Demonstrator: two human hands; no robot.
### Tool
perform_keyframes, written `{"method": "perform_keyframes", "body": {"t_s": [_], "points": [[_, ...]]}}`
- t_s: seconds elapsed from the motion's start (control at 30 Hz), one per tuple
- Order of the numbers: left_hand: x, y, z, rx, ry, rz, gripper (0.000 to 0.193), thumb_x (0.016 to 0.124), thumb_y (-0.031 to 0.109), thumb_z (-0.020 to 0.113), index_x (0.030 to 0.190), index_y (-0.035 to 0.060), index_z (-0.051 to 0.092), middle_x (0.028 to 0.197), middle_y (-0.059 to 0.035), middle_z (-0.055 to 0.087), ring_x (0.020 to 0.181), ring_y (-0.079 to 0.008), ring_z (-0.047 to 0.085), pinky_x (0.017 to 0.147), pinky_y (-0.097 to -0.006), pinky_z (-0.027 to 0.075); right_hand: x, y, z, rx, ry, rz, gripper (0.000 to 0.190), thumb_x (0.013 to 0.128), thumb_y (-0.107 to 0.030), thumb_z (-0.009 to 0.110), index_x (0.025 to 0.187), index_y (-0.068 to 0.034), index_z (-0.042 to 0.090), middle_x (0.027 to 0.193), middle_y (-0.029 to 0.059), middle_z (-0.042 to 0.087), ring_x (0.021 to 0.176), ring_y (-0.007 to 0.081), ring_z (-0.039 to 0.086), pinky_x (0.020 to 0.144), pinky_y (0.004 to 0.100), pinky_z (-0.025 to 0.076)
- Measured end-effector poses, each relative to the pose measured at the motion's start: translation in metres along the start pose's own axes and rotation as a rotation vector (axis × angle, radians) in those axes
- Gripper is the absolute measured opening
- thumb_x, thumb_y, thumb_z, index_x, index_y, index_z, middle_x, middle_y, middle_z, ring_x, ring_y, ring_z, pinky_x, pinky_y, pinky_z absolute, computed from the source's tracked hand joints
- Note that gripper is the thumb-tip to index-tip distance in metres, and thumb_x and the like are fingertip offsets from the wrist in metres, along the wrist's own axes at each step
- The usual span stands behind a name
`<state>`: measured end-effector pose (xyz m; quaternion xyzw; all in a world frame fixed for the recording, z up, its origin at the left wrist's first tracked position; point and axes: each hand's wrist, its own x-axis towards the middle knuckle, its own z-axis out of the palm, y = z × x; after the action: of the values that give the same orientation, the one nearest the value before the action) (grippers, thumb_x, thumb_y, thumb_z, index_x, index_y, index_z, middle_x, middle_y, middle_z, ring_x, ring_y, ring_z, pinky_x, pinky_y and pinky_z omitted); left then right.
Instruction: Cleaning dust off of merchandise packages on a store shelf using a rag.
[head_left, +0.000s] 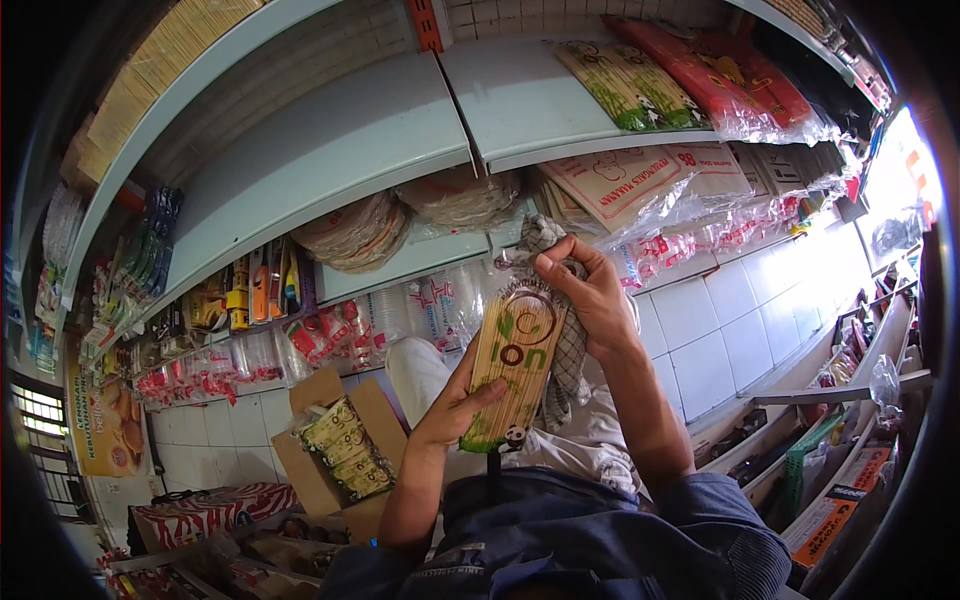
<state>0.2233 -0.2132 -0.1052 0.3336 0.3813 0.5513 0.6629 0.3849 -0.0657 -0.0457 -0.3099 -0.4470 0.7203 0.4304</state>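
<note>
My left hand grips the lower part of a clear plastic pack of bamboo chopsticks, printed with bamboo and a panda. At the pack's top end, my right hand pinches a grey checkered cloth between thumb and fingers. The cloth hangs down along the pack's right side. Similar packs fill an open cardboard box at lower left. Two more packs lie side by side on the upper right shelf, beside red plastic packages.
Metal shelves curve across the front. Below them are round brown paper stacks, printed food-wrap paper, wrapped plastic cups and cutters. A striped red-and-white box stands at lower left; racks of goods are at right.
</note>
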Motion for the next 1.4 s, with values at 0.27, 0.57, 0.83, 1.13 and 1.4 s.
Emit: {"method": "perform_keyframes", "body": {"t_s": [0.27, 0.57, 0.83, 1.13, 1.4], "points": [[0.001, 0.0, -0.006, -0.159, 0.134, 0.006, 0.072, 0.095, 0.0, 0.052, 0.155, 0.0124, 0.013, 0.145, -0.0101, 0.042, 0.13, -0.0185, 0.045, 0.103, -0.0343, 0.044, -0.009, -0.035, -0.001, -0.567, 0.296, -0.514, 0.027, 0.093, -0.005, 0.056, 0.119, -0.004, 0.058, 0.108, 0.011, 0.063, 0.107, 0.0196, 0.057, 0.095, 0.0324, 0.043], [0.0, -0.006, 0.01, -0.119, 0.215, 0.043, 0.071, 0.095, -0.002, 0.051, 0.154, 0.0101, 0.013, 0.143, -0.0089, 0.044, 0.127, -0.0183, 0.047, 0.105, -0.0336, 0.041, -0.013, 0.018, 0.031, -1.34, -0.236, -0.848, 0.048, 0.082, -0.002, 0.064, 0.128, -0.013, 0.059, 0.128, 0.0112, 0.061, 0.124, 0.0251, 0.056, 0.114, 0.0545, 0.029], [-0.005, 0.001, 0.0, -0.165, 0.194, 0.056, 0.067, 0.097, 0.002, 0.047, 0.154, 0.0114, 0.012, 0.143, -0.0136, 0.044, 0.126, -0.0255, 0.051, 0.103, -0.0399, 0.046, -0.014, -0.022, 0.019, -0.877, 0.087, -0.438, 0.034, 0.092, -0.002, 0.054, 0.124, -0.01, 0.061, 0.113, 0.0112, 0.069, 0.098, 0.0279, 0.069, 0.112, 0.048, 0.035], [0.016, -0.007, 0.005, -0.516, 0.279, 0.038, 0.055, 0.103, 0.041, 0.039, 0.147, 0.0083, 0.031, 0.143, -0.0133, 0.045, 0.13, -0.0263, 0.048, 0.107, -0.0415, 0.042, -0.018, 0.02, 0.055, -1.365, -0.319, -0.644, 0.051, 0.095, -0.032, 0.054, 0.139, -0.008, 0.048, 0.147, 0.0158, 0.041, 0.142, 0.0293, 0.031, 0.117, 0.0539, 0.015], [0.024, 0.01, -0.018, -0.917, 0.286, 0.098, 0.072, 0.092, 0.064, 0.043, 0.127, 0.0033, 0.056, 0.11, -0.0183, 0.067, 0.091, -0.0314, 0.069, 0.083, -0.047, 0.057, -0.067, 0.038, 0.059, -1.185, -0.563, -0.513, 0.059, 0.088, -0.023, 0.064, 0.141, -0.007, 0.045, 0.146, 0.0163, 0.044, 0.138, 0.0308, 0.038, 0.115, 0.0503, 0.025]]}}
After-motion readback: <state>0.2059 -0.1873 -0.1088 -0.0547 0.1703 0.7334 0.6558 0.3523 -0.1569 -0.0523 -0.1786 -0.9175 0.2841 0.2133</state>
